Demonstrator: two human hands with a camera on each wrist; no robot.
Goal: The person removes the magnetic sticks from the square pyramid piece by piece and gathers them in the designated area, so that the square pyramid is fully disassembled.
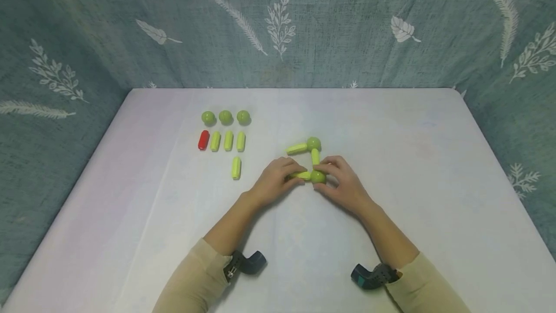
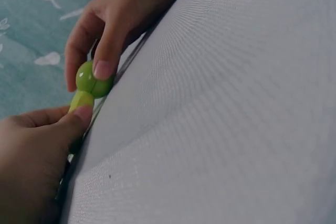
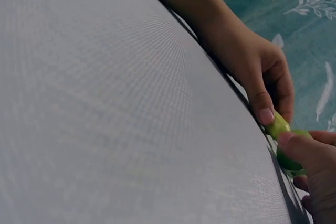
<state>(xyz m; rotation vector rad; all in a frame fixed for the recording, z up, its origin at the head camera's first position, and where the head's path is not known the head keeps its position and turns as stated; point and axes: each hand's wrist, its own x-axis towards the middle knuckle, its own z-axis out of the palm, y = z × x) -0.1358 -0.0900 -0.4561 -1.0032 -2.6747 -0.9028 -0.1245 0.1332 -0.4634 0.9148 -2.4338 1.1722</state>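
Observation:
Near the table's middle, my left hand [image 1: 274, 177] pinches a yellow-green stick [image 1: 301, 176] between thumb and fingers. My right hand [image 1: 345, 186] grips the green ball [image 1: 318, 177] at that stick's right end; stick and ball meet in the left wrist view. From this ball a second stick [image 1: 315, 156] runs away from me to another green ball [image 1: 313, 143]. A third stick [image 1: 297, 149] points left from that far ball. Together they form an open, three-sided shape. Fingers partly cover the held stick and ball.
Left of the hands lie a row of three green balls [image 1: 225, 117], a red stick [image 1: 203, 140] beside three yellow-green sticks [image 1: 228, 141], and one separate stick [image 1: 236, 168]. The white table [image 1: 417, 158] meets a leaf-patterned curtain [image 1: 326, 23] at its far edge.

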